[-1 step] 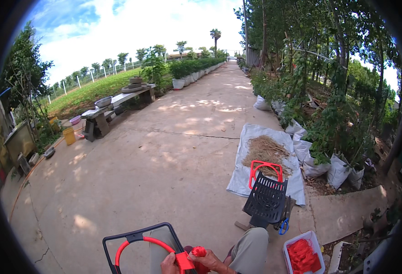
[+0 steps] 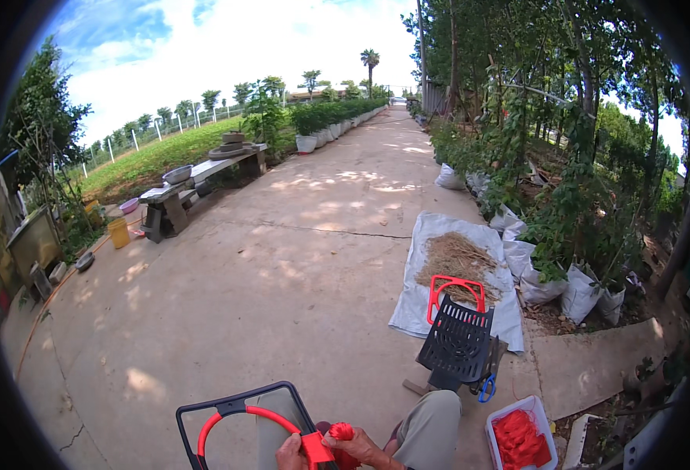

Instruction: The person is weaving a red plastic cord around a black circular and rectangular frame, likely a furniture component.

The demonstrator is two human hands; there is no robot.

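A black frame (image 2: 243,398) with a red curved band (image 2: 216,429) on it rests over my left leg at the lower edge. My left hand (image 2: 292,454) is closed on the frame, beside a wide red wrapping (image 2: 316,449) on its side bar. Close to that wrapping, my right hand (image 2: 367,450) grips a bundle of red cord (image 2: 342,432). The fingertips of both hands are partly hidden. A white plastic tub (image 2: 547,415) of tangled red cord (image 2: 522,440) stands on the ground at my right.
Ahead to the right stands a black slatted seat (image 2: 456,341) with a red frame (image 2: 480,285); blue-handled scissors (image 2: 487,388) hang beside it. Dry stalks (image 2: 461,262) lie on a pale sheet (image 2: 411,305). White planting bags (image 2: 580,294) line the right side; a stone bench (image 2: 174,210) stands left.
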